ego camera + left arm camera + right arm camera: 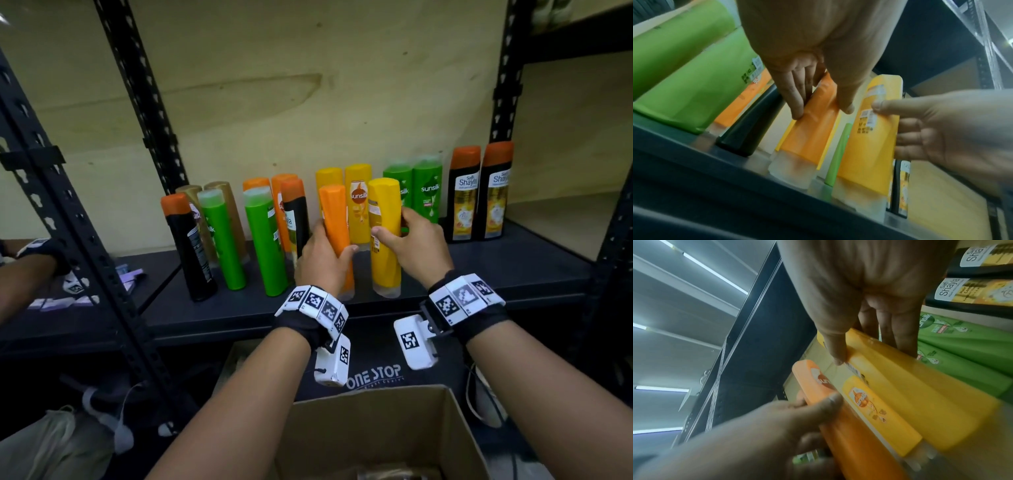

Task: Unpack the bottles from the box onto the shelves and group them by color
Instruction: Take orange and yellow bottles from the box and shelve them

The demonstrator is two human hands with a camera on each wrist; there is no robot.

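Observation:
My left hand (325, 251) grips an orange bottle (334, 219) standing cap-down near the front of the dark shelf (513, 270). My right hand (411, 243) grips a yellow bottle (385, 212) just to its right, also cap-down. The left wrist view shows the same orange bottle (813, 128) between thumb and fingers, with the yellow bottle (867, 146) beside it. In the right wrist view my thumb and fingers wrap the yellow bottle (920, 386), next to the orange bottle (849, 426). Behind them stand two more yellow bottles (358, 202). The cardboard box (376, 431) sits open below my arms.
Along the shelf stand black bottles with orange caps (190, 246), green bottles (222, 240), brown and orange ones behind, two green bottles (426, 192) and two black labelled bottles (479, 195) at right. Black slotted uprights (68, 222) frame the shelf. Another person's arm (24, 277) reaches in at left.

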